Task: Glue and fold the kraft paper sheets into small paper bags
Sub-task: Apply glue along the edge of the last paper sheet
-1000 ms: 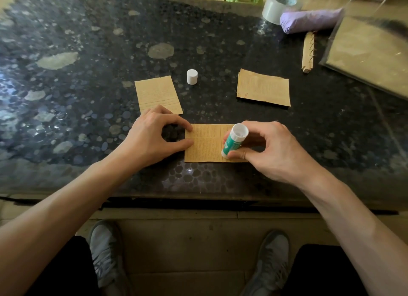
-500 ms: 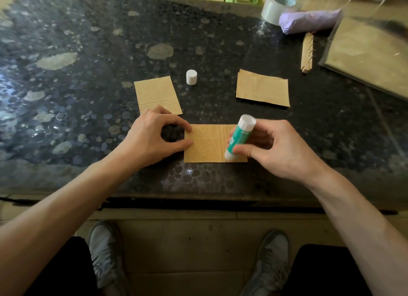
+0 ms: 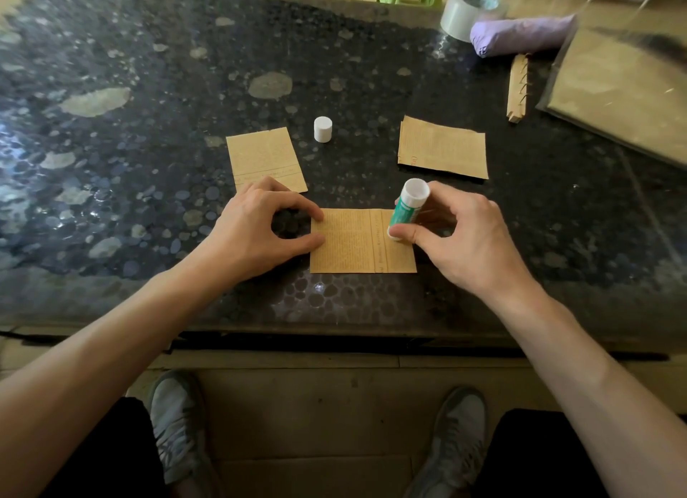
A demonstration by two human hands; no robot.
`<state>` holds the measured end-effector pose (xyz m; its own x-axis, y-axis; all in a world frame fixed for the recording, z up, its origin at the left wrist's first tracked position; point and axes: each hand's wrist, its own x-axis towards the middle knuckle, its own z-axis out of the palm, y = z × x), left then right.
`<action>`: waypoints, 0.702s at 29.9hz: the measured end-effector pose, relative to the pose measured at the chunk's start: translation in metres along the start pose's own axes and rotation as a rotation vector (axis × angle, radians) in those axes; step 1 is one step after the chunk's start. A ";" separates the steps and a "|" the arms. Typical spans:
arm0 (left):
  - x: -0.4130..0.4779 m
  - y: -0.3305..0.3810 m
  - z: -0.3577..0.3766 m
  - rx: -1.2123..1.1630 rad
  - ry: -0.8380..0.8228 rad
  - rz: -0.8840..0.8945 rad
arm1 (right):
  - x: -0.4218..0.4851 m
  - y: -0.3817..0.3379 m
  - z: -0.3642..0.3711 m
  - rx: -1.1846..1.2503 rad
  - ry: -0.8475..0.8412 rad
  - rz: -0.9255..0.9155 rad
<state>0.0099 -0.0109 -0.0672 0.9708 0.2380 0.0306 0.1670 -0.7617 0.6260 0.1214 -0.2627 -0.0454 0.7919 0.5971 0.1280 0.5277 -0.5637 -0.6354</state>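
Kraft sheet [image 3: 349, 243] flat on tabletop [image 3: 148, 155]: left hand [image 3: 252, 233] pinches its edge to steady it; right hand [image 3: 468, 241] grips the glue stick [image 3: 407, 213], fingers curled, tip on the flap.

On the table [image 3: 111, 200], a paper sheet [image 3: 349, 241] lay at frame centre, the left hand [image 3: 256, 230] holding its left edge and the right hand [image 3: 468, 237] holding a glue stick [image 3: 408, 209] on its right part, with a second sheet [image 3: 265, 159] to its upper left, a cap [image 3: 322, 128] behind it and a third sheet [image 3: 442, 148] to its upper right.
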 end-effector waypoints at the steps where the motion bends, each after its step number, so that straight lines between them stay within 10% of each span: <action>1: 0.000 0.000 0.000 -0.001 0.000 0.000 | 0.000 0.001 -0.001 0.008 -0.024 0.012; 21: -0.001 0.001 0.000 0.007 0.003 -0.003 | -0.006 -0.001 -0.012 -0.010 -0.181 0.018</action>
<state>0.0086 -0.0122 -0.0669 0.9697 0.2421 0.0316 0.1709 -0.7655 0.6204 0.1191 -0.2725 -0.0363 0.7336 0.6792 -0.0229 0.5179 -0.5805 -0.6283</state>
